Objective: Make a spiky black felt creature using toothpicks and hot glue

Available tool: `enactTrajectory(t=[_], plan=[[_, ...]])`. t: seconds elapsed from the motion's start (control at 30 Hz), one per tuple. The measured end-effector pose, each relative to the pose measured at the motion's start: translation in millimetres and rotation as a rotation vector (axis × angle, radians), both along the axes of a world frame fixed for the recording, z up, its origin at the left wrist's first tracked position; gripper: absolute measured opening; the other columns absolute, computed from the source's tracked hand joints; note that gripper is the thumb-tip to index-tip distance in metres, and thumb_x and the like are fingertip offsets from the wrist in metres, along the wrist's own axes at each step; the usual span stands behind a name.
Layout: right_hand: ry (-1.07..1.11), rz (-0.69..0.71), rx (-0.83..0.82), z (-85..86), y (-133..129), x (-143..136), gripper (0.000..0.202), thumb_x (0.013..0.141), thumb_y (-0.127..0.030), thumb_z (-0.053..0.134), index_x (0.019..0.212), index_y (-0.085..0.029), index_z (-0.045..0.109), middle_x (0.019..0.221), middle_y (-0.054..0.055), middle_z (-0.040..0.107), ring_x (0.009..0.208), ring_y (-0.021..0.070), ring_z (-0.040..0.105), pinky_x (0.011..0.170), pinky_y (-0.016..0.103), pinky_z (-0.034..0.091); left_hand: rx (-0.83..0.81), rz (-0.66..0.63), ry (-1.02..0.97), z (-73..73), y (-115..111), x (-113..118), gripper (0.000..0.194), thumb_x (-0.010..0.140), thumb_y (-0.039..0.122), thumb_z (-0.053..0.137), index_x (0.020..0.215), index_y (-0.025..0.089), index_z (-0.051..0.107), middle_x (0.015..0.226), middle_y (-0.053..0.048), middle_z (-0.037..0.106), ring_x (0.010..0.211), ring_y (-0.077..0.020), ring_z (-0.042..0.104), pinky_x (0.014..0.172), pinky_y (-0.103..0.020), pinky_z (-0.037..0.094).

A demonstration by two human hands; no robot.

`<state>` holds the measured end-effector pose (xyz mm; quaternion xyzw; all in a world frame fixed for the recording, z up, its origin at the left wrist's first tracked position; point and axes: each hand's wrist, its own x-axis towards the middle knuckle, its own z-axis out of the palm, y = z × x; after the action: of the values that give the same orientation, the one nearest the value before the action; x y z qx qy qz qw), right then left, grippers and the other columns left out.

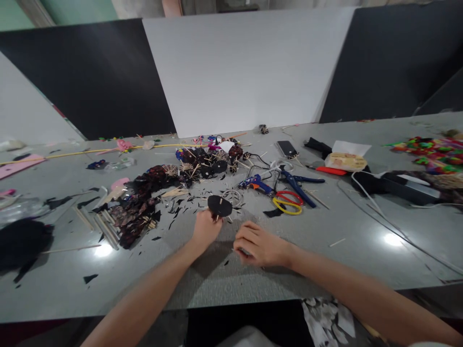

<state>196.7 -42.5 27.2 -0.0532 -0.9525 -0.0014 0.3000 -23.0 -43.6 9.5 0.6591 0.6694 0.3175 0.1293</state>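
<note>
My left hand (207, 226) is closed on a small black disc with wooden sticks (220, 206), held just above the table. Pale stick ends poke out around its rim and one lies across its top. Just to the right, my right hand (252, 243) is curled with thumb and fingers together; whatever may be between them is hidden. The two hands are close but apart. Beyond them lie a blue glue gun (256, 184), scissors with red and yellow handles (289, 201) and blue-handled pliers (298, 183).
Dark patterned fabric pieces (135, 212), bundled wooden sticks (106, 227) and black scraps (177, 205) spread across the left. A phone (287, 149), an orange-red cutter (331, 170) and a tissue pack (346, 160) lie at the back right. White cables (387, 217) trail along the right.
</note>
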Motion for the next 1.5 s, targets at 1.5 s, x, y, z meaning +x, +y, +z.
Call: enactTrajectory(t=[1.5], plan=[[0.062,-0.541,-0.402,-13.6,52.5,26.5,0.057,0.108,-0.034,0.048,0.053,-0.021,0.049,0.058,0.001,0.054,0.061,0.0157,0.051,0.074,0.032,0.039,0.044,-0.210,-0.211,-17.6,1.9,2.1,0.025,0.080,0.011,0.052,0.078,0.020,0.075,0.081,-0.009,0.078,0.081,-0.0239,0.073,0.079,-0.033,0.054]])
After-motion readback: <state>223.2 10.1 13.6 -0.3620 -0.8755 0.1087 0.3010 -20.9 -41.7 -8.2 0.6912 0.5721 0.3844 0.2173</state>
